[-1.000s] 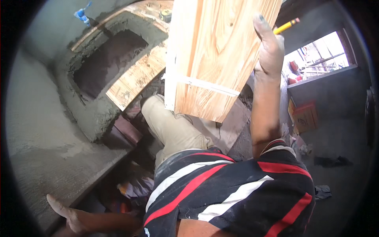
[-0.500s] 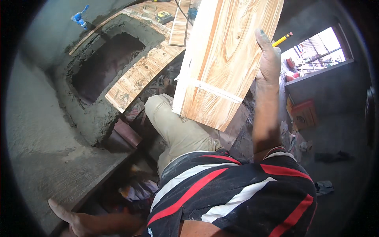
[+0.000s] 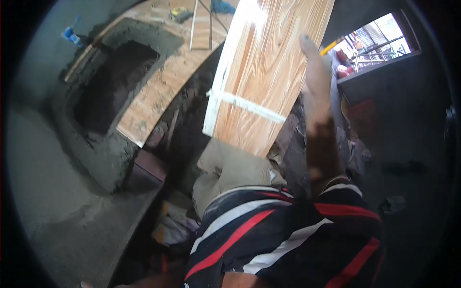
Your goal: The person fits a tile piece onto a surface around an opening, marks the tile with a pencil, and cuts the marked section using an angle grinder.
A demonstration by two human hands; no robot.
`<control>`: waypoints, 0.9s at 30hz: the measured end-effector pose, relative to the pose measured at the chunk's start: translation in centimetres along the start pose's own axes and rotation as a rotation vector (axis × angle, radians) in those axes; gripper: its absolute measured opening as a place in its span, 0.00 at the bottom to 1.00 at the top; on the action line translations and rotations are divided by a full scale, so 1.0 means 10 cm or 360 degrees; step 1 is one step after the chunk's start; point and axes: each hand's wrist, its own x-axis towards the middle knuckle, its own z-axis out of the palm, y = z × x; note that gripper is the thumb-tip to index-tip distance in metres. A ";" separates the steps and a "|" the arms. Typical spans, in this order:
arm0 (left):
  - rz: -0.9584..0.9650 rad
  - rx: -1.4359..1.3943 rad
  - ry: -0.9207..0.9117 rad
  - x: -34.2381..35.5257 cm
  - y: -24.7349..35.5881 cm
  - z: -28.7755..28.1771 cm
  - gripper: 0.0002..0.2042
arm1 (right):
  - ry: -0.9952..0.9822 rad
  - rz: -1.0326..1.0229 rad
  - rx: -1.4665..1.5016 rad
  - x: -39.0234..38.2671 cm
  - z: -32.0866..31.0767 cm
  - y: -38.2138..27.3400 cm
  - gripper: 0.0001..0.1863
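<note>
My right hand (image 3: 315, 79) is closed on the right edge of a long wood-grain board (image 3: 257, 81) with a pale band across it, and also holds a yellow pencil (image 3: 329, 47) that sticks out beside the thumb. The board is held up above my bent knee. Only a small part of my left hand (image 3: 86, 284) shows at the bottom edge, by a grey plastered surface (image 3: 67, 225); its fingers are mostly out of frame.
At upper left, a rough mortar-rimmed opening (image 3: 117, 84) has wood-grain pieces (image 3: 158, 91) along it, with a yellow tape measure (image 3: 180, 14) and a narrow plank (image 3: 200, 26) behind. A blue tap-like fitting (image 3: 72, 36) is on the wall. A window (image 3: 379, 41) is at right.
The board and my right hand have shifted slightly left in view. My left hand has dropped almost out of the lower edge. The view has shifted a little.
</note>
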 end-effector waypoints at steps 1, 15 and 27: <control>0.0005 -0.0016 -0.0038 -0.04 0.01 0.07 0.25 | -0.0062 -0.0018 0.0047 0.05 0.03 -0.06 0.24; -0.0008 -0.0006 -0.0299 -0.69 -0.39 0.22 0.22 | -0.0248 0.0017 0.0160 0.50 0.16 0.19 0.23; 0.0024 0.0045 -0.0436 -1.07 -0.28 0.35 0.20 | -0.0236 -0.0038 0.0147 0.65 -0.08 0.01 0.22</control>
